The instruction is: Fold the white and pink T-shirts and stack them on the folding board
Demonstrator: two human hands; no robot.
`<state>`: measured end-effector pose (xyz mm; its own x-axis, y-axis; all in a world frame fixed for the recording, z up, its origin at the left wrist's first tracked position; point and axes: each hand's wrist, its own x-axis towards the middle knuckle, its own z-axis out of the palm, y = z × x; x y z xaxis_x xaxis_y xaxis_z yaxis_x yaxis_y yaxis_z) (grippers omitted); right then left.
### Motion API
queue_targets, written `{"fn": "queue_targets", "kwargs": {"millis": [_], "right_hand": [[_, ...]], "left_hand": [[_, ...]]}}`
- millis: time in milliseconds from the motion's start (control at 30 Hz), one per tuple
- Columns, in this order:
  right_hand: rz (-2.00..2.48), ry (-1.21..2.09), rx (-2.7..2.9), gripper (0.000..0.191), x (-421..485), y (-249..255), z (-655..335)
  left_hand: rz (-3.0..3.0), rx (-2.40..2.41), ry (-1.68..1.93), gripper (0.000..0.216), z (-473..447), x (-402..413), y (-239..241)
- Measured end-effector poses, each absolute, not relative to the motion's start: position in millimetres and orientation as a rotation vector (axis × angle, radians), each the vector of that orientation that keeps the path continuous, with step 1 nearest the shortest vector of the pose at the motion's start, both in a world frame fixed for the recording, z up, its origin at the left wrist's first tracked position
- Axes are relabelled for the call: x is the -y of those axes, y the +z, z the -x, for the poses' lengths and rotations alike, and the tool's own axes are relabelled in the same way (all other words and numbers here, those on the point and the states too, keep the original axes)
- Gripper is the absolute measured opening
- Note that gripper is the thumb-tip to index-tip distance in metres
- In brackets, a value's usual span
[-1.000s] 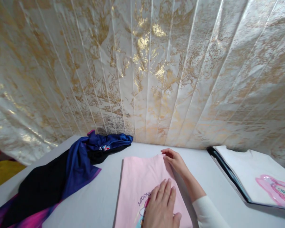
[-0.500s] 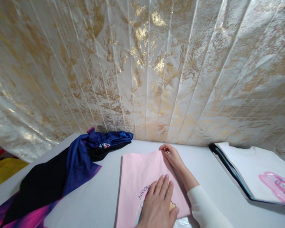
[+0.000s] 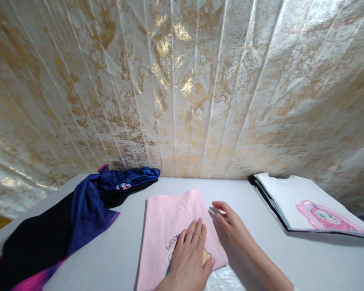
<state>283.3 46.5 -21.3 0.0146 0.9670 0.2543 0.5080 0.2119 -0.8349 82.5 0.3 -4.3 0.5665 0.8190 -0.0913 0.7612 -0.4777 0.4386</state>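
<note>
The left hand (image 3: 188, 254) lies flat, palm down, on the pink shirt (image 3: 166, 214), its fingers together and stretched out and its thumb spread off to the right; it presses on the cloth without gripping it. The right hand (image 3: 230, 222) is just beside the shirt's right edge, apart from it, its fingers loosely bent, thumb and forefinger parted and nothing between them. The pink shirt lies folded in the near middle of the white table (image 3: 109, 258), its far edge slightly uneven and rising to a blunt corner at the right. Dark letters (image 3: 172, 241) show beside the left fingers, and part of a print, with a yellow patch (image 3: 206, 255), comes out from under that hand. Below the shirt's lower right corner is some shiny clear film (image 3: 226, 279). To the left, well apart, a black, blue and pink garment (image 3: 87, 218) sprawls in loose folds, with a small badge (image 3: 123, 186) on it. To the right, a white shirt (image 3: 282, 194) with a pink cartoon print (image 3: 324, 216) tops a folded stack, dark edges showing beneath. Behind the table hangs a silvery, gold-patterned sheet (image 3: 185, 121).
</note>
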Motion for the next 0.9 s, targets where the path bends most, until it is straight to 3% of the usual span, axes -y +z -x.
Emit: {"fn": "queue_targets", "kwargs": {"millis": [267, 533, 900], "right_hand": [[1.456, 0.887, 1.633, 0.032, 56, -25, -281], [1.392, 0.892, 1.671, 0.031, 51, -24, -281], [1.285, 0.895, 1.736, 0.033, 55, -19, -282]], "left_hand": [[-2.551, -1.573, 0.385, 0.056, -101, -80, 25], [-2.534, -1.671, 0.565, 0.014, -114, -140, -3], [-2.449, -1.589, 0.743, 0.010, -111, -141, -15]]}}
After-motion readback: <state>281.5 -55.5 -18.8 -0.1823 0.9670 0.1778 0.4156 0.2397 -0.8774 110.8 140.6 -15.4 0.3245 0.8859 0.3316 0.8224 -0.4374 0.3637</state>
